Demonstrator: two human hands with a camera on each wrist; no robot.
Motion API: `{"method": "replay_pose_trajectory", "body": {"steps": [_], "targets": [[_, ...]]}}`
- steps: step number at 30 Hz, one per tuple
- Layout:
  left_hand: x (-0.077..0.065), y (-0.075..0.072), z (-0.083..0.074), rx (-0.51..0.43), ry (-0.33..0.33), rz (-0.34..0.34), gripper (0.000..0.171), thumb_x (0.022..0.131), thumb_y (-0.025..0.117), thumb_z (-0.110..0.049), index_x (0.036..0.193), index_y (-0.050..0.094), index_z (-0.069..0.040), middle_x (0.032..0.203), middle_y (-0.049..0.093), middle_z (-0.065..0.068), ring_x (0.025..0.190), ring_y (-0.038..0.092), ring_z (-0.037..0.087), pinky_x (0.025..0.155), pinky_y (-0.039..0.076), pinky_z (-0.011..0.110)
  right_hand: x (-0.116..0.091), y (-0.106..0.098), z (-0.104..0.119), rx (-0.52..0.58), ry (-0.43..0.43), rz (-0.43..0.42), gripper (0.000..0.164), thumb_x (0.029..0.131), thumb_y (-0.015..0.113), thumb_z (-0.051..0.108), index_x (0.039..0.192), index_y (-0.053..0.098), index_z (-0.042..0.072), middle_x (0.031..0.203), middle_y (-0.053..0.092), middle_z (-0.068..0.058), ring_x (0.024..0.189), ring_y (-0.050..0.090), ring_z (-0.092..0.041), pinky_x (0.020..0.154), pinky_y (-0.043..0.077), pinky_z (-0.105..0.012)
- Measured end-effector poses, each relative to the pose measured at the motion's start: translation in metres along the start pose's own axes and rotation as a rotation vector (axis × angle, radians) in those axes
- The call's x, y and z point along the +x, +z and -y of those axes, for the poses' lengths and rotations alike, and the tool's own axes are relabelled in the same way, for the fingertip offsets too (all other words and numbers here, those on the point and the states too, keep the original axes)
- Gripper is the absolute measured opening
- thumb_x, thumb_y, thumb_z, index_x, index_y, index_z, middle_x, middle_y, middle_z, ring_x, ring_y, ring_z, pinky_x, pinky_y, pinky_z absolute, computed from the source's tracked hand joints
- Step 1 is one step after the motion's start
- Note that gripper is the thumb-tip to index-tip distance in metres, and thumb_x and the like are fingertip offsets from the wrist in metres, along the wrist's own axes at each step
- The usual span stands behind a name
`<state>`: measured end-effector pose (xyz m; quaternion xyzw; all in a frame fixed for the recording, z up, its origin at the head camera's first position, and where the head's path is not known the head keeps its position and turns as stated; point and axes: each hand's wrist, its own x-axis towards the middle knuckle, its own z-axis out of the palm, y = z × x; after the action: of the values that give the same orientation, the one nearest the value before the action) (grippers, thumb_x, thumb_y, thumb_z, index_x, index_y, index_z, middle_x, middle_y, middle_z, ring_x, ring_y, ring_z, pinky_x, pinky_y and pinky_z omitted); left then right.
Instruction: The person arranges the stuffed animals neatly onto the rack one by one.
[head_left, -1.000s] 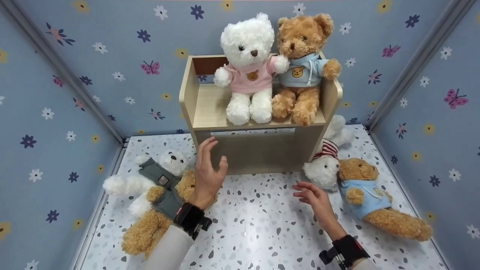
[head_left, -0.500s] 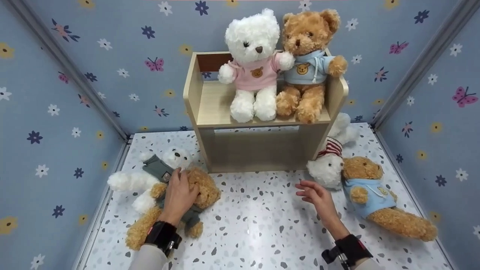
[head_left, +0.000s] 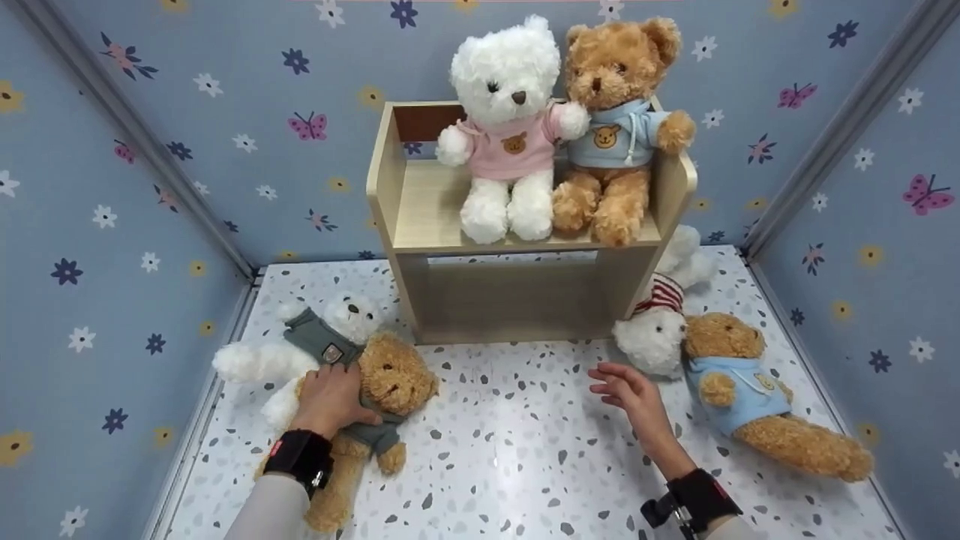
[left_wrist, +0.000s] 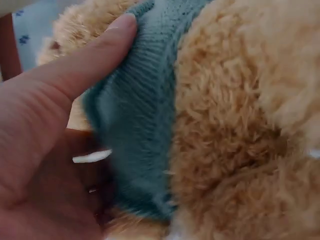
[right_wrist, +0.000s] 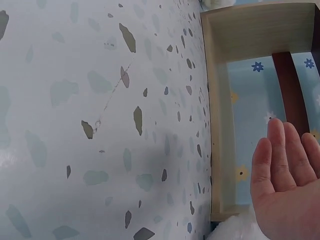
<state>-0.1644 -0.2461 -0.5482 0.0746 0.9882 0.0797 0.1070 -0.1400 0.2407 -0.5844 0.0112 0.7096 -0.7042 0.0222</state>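
My left hand (head_left: pixel 331 400) grips a brown teddy bear (head_left: pixel 397 373) in a grey-green knitted sweater round its body, on the speckled floor at left. In the left wrist view the thumb (left_wrist: pixel 95 60) presses the sweater (left_wrist: pixel 140 115) and the fingers curl round its far side. Behind it lies a white teddy bear (head_left: pixel 266 362) in a similar grey-green top. My right hand (head_left: pixel 634 401) hovers over the floor at right with relaxed fingers, holding nothing. Nearest to it is a white bear (head_left: pixel 651 343) with a red-striped scarf or top.
A wooden shelf (head_left: pixel 532 247) stands at the back. On its upper board sit a white bear (head_left: pixel 510 150) in pink and a brown bear (head_left: pixel 607 142) in a light blue hoodie. Another brown bear (head_left: pixel 802 442) in light blue lies at right. Flowered walls (head_left: pixel 112 247) enclose the floor.
My left hand has come down from in front of the shelf to the left and taken hold of the brown bear in the grey-green sweater. The right hand has hardly moved.
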Motion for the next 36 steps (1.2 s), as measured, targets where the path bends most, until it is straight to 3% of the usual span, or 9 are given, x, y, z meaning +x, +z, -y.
{"method": "replay_pose_trajectory", "body": {"steps": [4, 8, 12, 18, 26, 31, 36], "targets": [[0.004, 0.006, 0.002, -0.021, -0.04, 0.043, 0.089, 0.065, 0.094, -0.056, 0.12, 0.061, 0.006, 0.115, 0.065, 0.028, 0.109, 0.055, 0.051, 0.087, 0.036, 0.058, -0.002, 0.002, -0.001, -0.023, 0.014, 0.024, 0.032, 0.109, 0.052, 0.014, 0.136, 0.062, -0.001, 0.129, 0.069, -0.02, 0.108, 0.071, -0.03, 0.096, 0.056, -0.042], [0.006, 0.011, 0.006, -0.058, -0.031, 0.036, 0.089, 0.069, 0.093, -0.052, 0.126, 0.058, 0.007, 0.108, 0.068, 0.025, 0.104, 0.061, 0.048, 0.088, 0.036, 0.058, -0.003, 0.004, -0.002, -0.022, 0.018, 0.023, 0.031, 0.109, 0.052, 0.013, 0.135, 0.063, -0.001, 0.128, 0.069, -0.019, 0.108, 0.071, -0.03, 0.097, 0.056, -0.044], [0.004, 0.013, 0.008, -0.05, -0.008, -0.003, 0.081, 0.075, 0.089, -0.044, 0.128, 0.056, 0.007, 0.094, 0.069, 0.022, 0.09, 0.066, 0.044, 0.089, 0.04, 0.061, -0.002, 0.006, -0.003, -0.018, 0.014, 0.019, 0.03, 0.109, 0.051, 0.01, 0.134, 0.063, -0.002, 0.127, 0.07, -0.019, 0.107, 0.071, -0.031, 0.096, 0.056, -0.043], [0.0, 0.011, 0.002, -0.087, 0.024, -0.123, 0.063, 0.073, 0.086, -0.036, 0.114, 0.056, 0.003, 0.076, 0.064, 0.015, 0.075, 0.065, 0.041, 0.083, 0.046, 0.062, 0.0, 0.011, -0.003, -0.03, -0.003, 0.029, 0.031, 0.107, 0.051, 0.008, 0.134, 0.062, -0.004, 0.126, 0.07, -0.019, 0.106, 0.072, -0.029, 0.093, 0.058, -0.038], [-0.002, 0.0, -0.02, -0.232, 0.05, -0.235, 0.066, 0.072, 0.089, -0.042, 0.113, 0.056, -0.001, 0.087, 0.069, 0.019, 0.081, 0.067, 0.044, 0.078, 0.053, 0.06, 0.001, 0.025, -0.003, -0.018, -0.009, 0.06, 0.033, 0.108, 0.051, 0.009, 0.135, 0.06, -0.008, 0.128, 0.069, -0.022, 0.106, 0.072, -0.03, 0.095, 0.057, -0.043], [0.001, -0.006, -0.035, -0.381, 0.038, -0.219, 0.081, 0.074, 0.09, -0.046, 0.129, 0.056, 0.002, 0.109, 0.071, 0.024, 0.099, 0.068, 0.047, 0.089, 0.053, 0.06, 0.003, 0.035, 0.0, -0.001, -0.005, 0.082, 0.031, 0.108, 0.052, 0.009, 0.134, 0.062, -0.006, 0.128, 0.069, -0.021, 0.107, 0.071, -0.032, 0.095, 0.057, -0.041], [0.006, -0.008, -0.048, -0.502, 0.028, -0.215, 0.095, 0.075, 0.091, -0.043, 0.145, 0.048, 0.003, 0.125, 0.066, 0.031, 0.115, 0.064, 0.05, 0.1, 0.049, 0.061, 0.004, 0.044, 0.0, 0.004, -0.001, 0.114, 0.032, 0.108, 0.054, 0.013, 0.134, 0.062, -0.004, 0.128, 0.069, -0.021, 0.108, 0.071, -0.033, 0.099, 0.055, -0.048]]}}
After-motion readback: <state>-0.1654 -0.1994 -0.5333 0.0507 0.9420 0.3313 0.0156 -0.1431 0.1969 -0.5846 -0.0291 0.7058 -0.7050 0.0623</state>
